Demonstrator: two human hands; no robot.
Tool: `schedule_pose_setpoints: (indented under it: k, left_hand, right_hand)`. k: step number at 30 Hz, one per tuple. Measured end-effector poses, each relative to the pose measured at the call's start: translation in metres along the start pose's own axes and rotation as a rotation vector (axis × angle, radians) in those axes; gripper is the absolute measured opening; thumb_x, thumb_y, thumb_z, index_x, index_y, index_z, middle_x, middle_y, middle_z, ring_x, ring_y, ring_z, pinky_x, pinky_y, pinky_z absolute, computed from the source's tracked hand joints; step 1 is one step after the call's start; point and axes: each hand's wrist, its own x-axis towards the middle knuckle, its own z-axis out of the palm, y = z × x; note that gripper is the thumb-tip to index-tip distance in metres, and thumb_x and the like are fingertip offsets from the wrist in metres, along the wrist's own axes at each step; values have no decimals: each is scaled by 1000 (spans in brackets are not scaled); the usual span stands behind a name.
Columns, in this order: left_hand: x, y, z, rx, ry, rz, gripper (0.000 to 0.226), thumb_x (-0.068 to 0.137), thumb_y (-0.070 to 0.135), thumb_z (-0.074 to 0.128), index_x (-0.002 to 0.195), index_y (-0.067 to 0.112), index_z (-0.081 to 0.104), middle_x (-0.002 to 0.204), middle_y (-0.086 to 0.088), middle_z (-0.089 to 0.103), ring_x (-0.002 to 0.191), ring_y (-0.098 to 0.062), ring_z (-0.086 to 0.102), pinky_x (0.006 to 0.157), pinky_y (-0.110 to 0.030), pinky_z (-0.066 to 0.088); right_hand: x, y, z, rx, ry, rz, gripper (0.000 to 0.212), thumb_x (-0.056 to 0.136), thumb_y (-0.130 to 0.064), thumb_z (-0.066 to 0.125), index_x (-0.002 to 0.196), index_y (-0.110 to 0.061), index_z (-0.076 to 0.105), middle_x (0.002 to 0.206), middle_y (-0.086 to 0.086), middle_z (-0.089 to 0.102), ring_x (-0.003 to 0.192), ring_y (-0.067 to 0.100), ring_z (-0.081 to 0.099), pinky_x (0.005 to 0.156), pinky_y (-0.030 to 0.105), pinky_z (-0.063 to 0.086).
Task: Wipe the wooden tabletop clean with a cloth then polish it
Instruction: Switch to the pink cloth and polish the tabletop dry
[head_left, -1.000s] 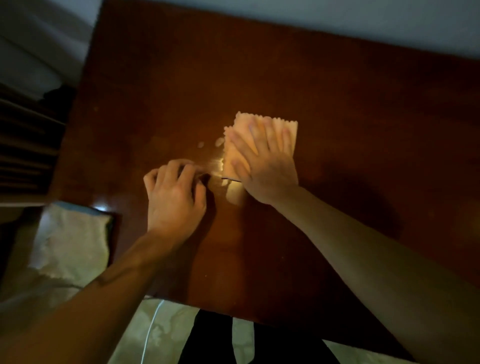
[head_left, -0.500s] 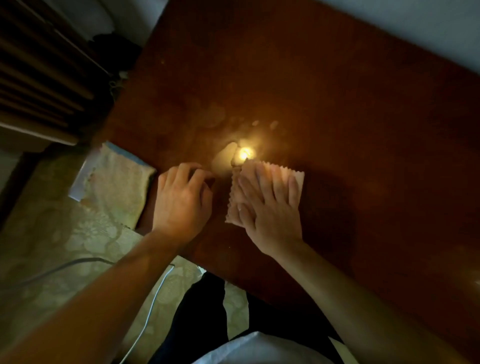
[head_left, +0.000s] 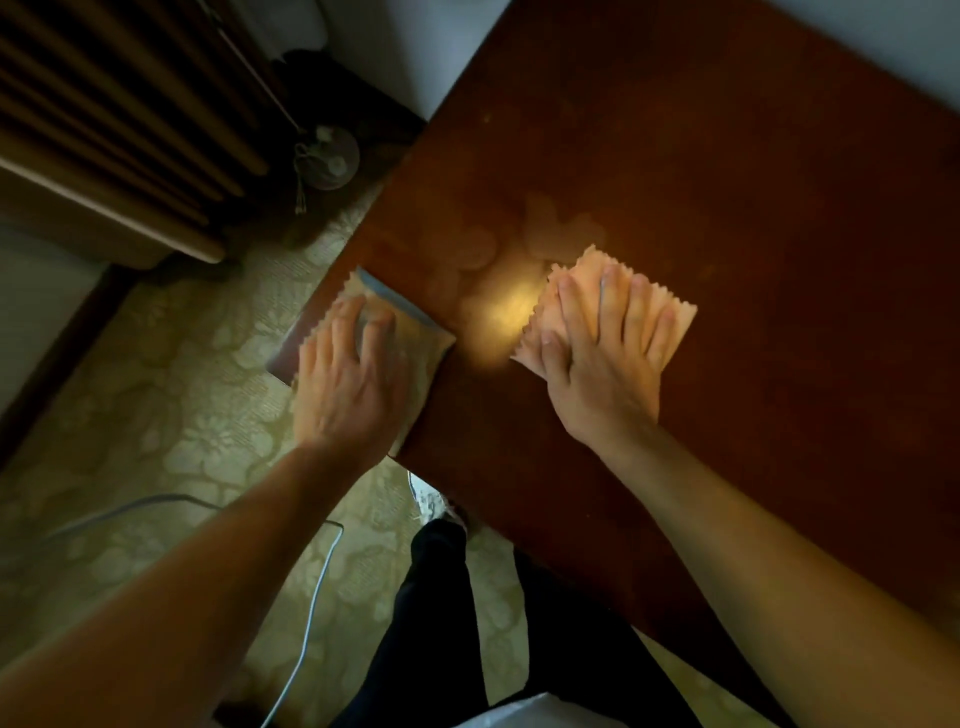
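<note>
The pink zigzag-edged cloth (head_left: 613, 317) lies flat on the dark wooden surface (head_left: 727, 182) just right of frame centre, and the right hand (head_left: 602, 358) lies directly on top of it, fingers straight and spread. That flat palm probably serves to press the whole cloth against the wood so it drags evenly as it wipes. Just to its left a bright glare and pale, dull smears mark the wood, so wiping looks unfinished and polishing has likely not begun.

Further left, at the surface's corner, a second, yellowish cloth (head_left: 415, 353) lies partly under the left hand (head_left: 348, 384), whose fingers rest loosely on it without gripping; it is plausibly parked there for polishing. Beyond the edge are a patterned floor (head_left: 156, 389), a pale cable (head_left: 311, 613) and the person's dark trousers (head_left: 431, 623).
</note>
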Motion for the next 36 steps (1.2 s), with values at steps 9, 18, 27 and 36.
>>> schedule_pose_setpoints:
  k: [9, 18, 27, 36]
  left_hand:
    - [58, -35, 24, -28, 120, 287, 42, 104, 32, 39, 131, 4, 54, 130, -23, 54, 121, -39, 51, 103, -53, 36]
    - [60, -41, 34, -128, 217, 323, 47, 99, 34, 42, 138, 9, 45, 141, -20, 47, 137, -34, 38, 116, -51, 23]
    - [59, -42, 36, -140, 224, 312, 53, 100, 37, 35, 147, 11, 37, 148, -18, 40, 142, -33, 33, 118, -46, 15]
    - [63, -44, 36, -145, 185, 297, 53, 99, 35, 46, 146, 12, 38, 148, -19, 37, 140, -35, 34, 113, -51, 26]
  right_hand:
    - [60, -77, 8, -32, 95, 4, 66, 102, -55, 17, 163, -34, 2, 171, 12, -8, 157, 37, -9, 125, 60, -5]
    - [101, -128, 6, -24, 116, -2, 63, 106, -53, 20, 163, -34, 2, 171, 12, -10, 157, 37, -11, 124, 60, -4]
    - [101, -138, 6, -7, 107, 16, 62, 107, -53, 17, 163, -34, -1, 171, 10, -14, 156, 34, -16, 124, 59, -7]
    - [69, -139, -20, 248, 64, -1, 66, 105, -42, 41, 163, -25, 15, 171, 11, 4, 158, 31, -5, 127, 51, 3]
